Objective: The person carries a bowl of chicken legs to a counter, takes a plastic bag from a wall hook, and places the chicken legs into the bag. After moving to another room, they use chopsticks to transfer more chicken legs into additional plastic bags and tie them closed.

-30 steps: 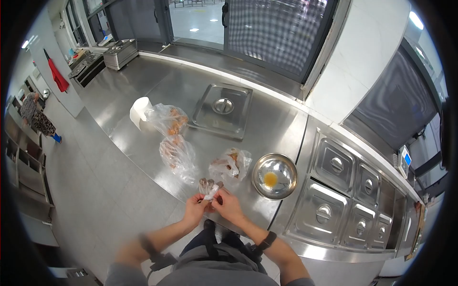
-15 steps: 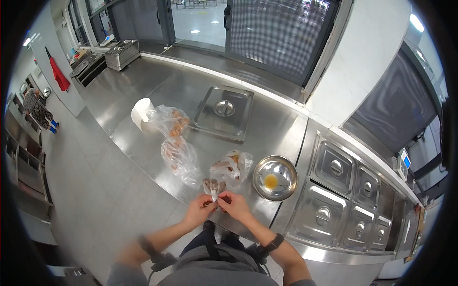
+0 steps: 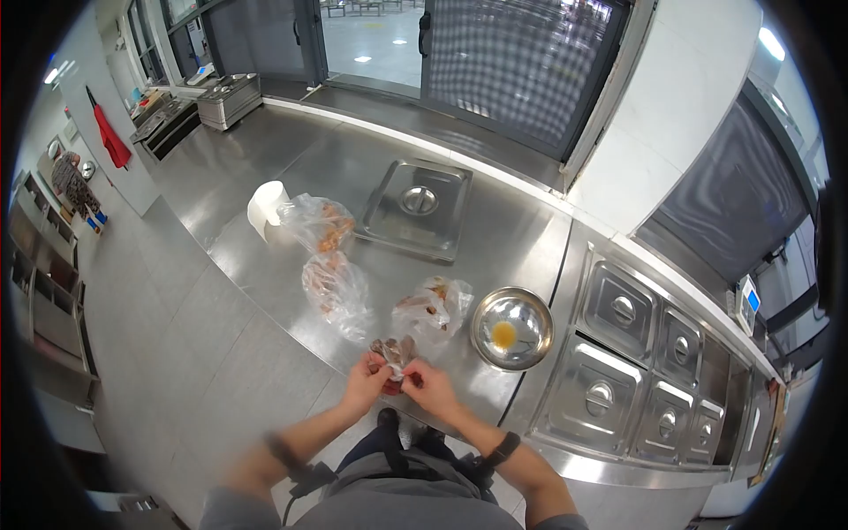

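Observation:
Both of my hands pinch a small clear plastic bag (image 3: 394, 352) of brown food at the steel counter's near edge. My left hand (image 3: 367, 382) grips its left side and my right hand (image 3: 426, 383) grips its twisted neck from the right. Just behind it lies a second clear bag (image 3: 430, 308) with orange-brown food. A steel bowl (image 3: 511, 328) holding a little yellow liquid stands to the right of my hands.
Two more filled clear bags (image 3: 334, 287) (image 3: 318, 222) lie to the left, with a white roll (image 3: 265, 206) beside them. A flat steel lid (image 3: 415, 207) rests further back. Lidded steel wells (image 3: 618, 309) fill the counter at right. A person (image 3: 78, 185) stands far left.
My hands have kept working the small bag's neck, shifting slightly left and closer together. The bag sits lower against the counter edge than a second ago.

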Motion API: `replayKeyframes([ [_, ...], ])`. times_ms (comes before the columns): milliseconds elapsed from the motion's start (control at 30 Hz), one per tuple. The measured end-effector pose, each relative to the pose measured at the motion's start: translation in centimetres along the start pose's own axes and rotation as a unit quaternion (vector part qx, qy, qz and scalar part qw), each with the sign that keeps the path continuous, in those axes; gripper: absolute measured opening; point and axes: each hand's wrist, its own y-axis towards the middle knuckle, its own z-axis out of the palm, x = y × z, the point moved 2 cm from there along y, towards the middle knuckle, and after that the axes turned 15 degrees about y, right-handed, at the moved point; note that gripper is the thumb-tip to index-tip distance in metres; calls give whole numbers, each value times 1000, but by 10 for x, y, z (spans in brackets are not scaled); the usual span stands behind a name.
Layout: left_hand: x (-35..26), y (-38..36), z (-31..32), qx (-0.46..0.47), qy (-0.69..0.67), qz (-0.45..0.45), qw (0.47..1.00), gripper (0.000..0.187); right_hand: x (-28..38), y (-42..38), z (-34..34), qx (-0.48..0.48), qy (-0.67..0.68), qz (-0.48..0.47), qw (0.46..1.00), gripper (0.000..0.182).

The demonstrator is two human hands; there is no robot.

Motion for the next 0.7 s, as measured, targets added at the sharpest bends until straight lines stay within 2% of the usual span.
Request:
replayKeyframes([
  [33,-4,-2,1,-3,39,51,998,10,-6,0,-2,-1,56,58,997,13],
  [133,-1,-3,5,1,202,221,954,15,0,4,-7,16,86,99,991,11],
  [233,2,0,5,22,160,147,976,19,26,7,-9,60,-23,10,998,9],
  [333,6,7,1,36,197,206,958,18,23,7,-10,8,57,59,997,11],
  [433,-18,-3,0,38,343,217,913,16,14,5,-7,-29,130,62,989,12],
  [533,-5,2,-4,22,402,277,872,16,23,10,-10,38,53,28,998,11],
  [633,14,13,-11,17,343,221,913,11,49,6,-30,41,-26,29,998,30],
  [700,19,16,-23,-5,334,230,914,17,66,4,-63,-117,-91,-38,988,44],
])
